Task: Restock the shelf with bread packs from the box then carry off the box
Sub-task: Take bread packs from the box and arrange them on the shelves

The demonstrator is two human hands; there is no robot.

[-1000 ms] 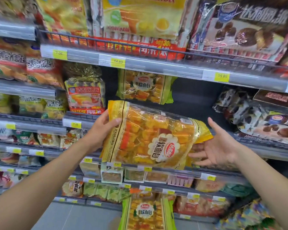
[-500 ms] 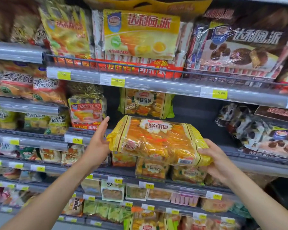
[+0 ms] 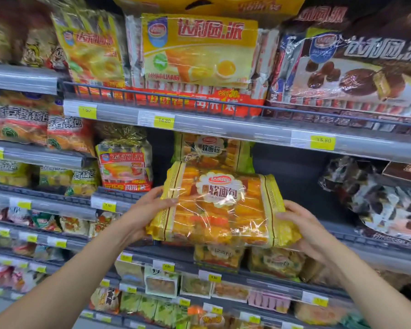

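A yellow, clear-fronted bread pack [image 3: 220, 205] stands nearly upright at the front edge of the middle shelf [image 3: 356, 241], label facing me. My left hand [image 3: 145, 213] holds its left end, fingers curled onto the front. My right hand [image 3: 301, 230] grips its right end from below and the side. Behind it, deeper on the same shelf, stands another pack of the same bread [image 3: 211, 150]. The box is out of view.
Brown chocolate cake packs [image 3: 375, 198] lie on the shelf's right part, a gold-topped bag [image 3: 125, 160] stands at its left. Dark open space lies between the rear bread pack and the chocolate packs. Large pie packs [image 3: 199, 51] fill the shelf above; small snacks [image 3: 161, 281] line the shelves below.
The pack was lifted from a tilted hold below shelf level, turned label-up, and brought onto the middle shelf's front edge. Both hands moved up and in with it; the right hand now grips it.
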